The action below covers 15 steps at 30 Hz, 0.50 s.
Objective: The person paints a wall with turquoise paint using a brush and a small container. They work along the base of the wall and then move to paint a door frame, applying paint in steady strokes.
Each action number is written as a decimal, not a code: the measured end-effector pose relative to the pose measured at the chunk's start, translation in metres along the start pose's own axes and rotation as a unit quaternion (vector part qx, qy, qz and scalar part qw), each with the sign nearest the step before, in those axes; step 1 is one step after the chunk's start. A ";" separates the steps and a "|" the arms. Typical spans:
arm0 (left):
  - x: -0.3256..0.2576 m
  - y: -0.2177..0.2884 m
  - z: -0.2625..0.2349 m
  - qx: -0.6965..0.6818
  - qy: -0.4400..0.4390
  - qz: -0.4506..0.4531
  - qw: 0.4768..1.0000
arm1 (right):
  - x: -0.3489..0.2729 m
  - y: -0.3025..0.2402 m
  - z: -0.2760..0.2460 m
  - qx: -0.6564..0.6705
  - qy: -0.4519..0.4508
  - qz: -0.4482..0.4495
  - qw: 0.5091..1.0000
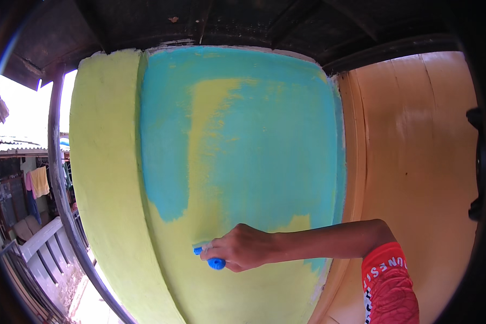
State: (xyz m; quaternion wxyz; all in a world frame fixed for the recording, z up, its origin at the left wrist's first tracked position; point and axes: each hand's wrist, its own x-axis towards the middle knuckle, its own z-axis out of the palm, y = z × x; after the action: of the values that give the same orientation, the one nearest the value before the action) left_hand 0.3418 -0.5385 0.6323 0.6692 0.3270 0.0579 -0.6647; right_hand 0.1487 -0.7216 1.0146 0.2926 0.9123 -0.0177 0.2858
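My right hand (243, 247) is closed around a blue-handled painting tool (216, 263). Its blue handle end shows below my fingers, and the working end is mostly hidden, so brush or roller cannot be told. The tool is at the lower middle of a wall panel (286, 156), over its yellow-green part. Wet-looking turquoise paint covers much of that panel, with a yellow-green strip (202, 124) running down left of the middle and more yellow-green along the bottom. From the lower right my bent forearm crosses the panel, in a red printed sleeve (391, 281). My left hand is out of view.
A yellow-green pillar (105, 162) projects on the left, and an orange wall (421, 151) adjoins on the right. Dark roof boards (243, 24) hang overhead. Beyond a wooden post (56, 156) are a pale railing (43, 237) and hanging laundry (39, 181).
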 end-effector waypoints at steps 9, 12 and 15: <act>-0.008 0.013 -0.001 0.001 0.034 0.002 0.999 | 0.042 0.167 -0.213 -0.447 0.342 0.320 0.763; -0.007 0.017 -0.004 -0.001 0.030 0.000 1.000 | 0.052 0.170 -0.200 -0.467 0.269 0.359 0.762; -0.005 0.019 -0.006 0.000 0.026 0.000 1.000 | 0.059 0.151 -0.117 -0.489 0.097 0.212 0.840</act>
State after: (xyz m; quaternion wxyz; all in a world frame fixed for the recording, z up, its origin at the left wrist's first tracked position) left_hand 0.3613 -0.5331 0.6366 0.6674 0.3446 0.0749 -0.6559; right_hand 0.1080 -0.7750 1.2027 0.6332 0.5922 -0.3201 0.3819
